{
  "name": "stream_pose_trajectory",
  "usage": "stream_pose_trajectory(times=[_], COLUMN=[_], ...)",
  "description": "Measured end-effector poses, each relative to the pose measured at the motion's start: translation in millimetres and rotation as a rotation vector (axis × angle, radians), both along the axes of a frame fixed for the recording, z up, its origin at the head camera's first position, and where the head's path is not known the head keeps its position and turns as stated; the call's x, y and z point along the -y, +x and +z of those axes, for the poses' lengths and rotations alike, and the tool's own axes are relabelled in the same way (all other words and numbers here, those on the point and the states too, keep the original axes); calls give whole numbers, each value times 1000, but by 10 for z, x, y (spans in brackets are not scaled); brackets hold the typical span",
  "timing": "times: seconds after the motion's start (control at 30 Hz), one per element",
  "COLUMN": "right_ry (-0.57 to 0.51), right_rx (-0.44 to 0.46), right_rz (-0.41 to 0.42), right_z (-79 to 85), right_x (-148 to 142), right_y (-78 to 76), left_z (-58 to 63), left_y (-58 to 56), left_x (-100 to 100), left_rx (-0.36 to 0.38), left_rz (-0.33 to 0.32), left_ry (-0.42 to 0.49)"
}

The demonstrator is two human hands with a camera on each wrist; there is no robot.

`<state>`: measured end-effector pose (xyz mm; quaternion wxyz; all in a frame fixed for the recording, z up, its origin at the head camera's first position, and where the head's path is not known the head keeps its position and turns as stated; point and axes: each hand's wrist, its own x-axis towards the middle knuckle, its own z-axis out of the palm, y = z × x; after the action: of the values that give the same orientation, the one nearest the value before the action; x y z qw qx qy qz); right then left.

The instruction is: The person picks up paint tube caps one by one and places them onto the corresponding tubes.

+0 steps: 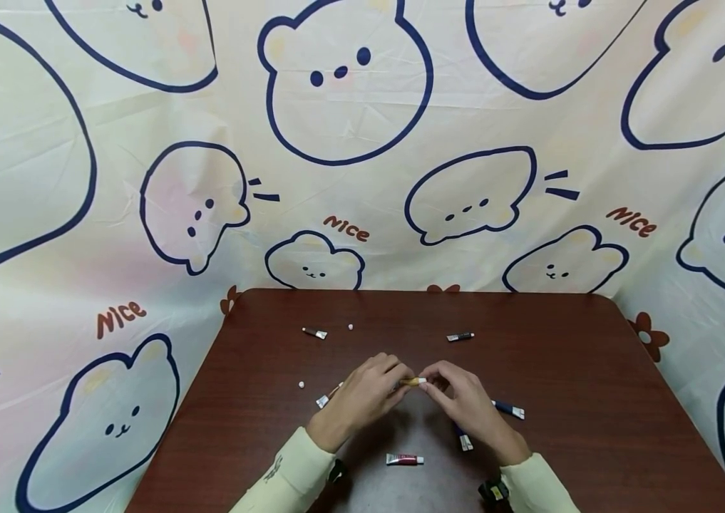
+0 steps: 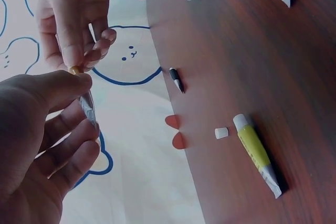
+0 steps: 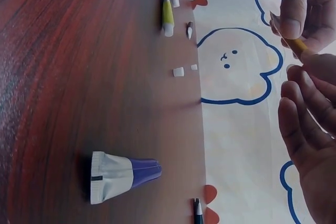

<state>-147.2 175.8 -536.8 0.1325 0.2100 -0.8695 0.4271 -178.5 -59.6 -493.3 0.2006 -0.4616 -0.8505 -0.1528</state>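
Note:
Between both hands is a small ochre-yellow paint tube (image 1: 412, 382) with a white end. My left hand (image 1: 365, 392) pinches its body between thumb and fingers; the silvery foil tail of the tube shows in the left wrist view. At the white capped end, thumb and fingertips of my right hand (image 1: 471, 402) grip it. The tube is held above the table, roughly level. Close by the left hand lies another tube (image 1: 324, 401), partly covered by that hand. Beside the right forearm lie two blue tubes, one (image 1: 508, 410) to its right and one (image 1: 463, 438) partly hidden.
A red tube (image 1: 404, 460) lies on the brown table (image 1: 567, 370) nearer me. Farther back are a black tube (image 1: 460, 336) and a dark tube (image 1: 314, 333). Two loose white caps, one (image 1: 351, 327) farther and one (image 1: 301, 385) nearer, lie left. A patterned cloth (image 1: 388, 192) hangs behind.

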Motion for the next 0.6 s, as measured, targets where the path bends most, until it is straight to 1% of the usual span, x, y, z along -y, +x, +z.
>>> stream_pose_trajectory(times=[0.13,0.3,0.5,0.6], right_ry=[24,18,7,5], right_rx=[-26,-3,19,29], right_rz=[-20,-20,5,12], right_z=[23,49,47,49], right_x=[-16,-51,-100,-120], right_y=[-6,-5,-18,-20], left_z=[21,34,35,18], left_y=[3,14,18,15], left_x=[-25,-61,-93,-111], left_rx=[11,36,22,19], left_rz=[-2,5,-2,4], left_ry=[4,-8,-8,-9])
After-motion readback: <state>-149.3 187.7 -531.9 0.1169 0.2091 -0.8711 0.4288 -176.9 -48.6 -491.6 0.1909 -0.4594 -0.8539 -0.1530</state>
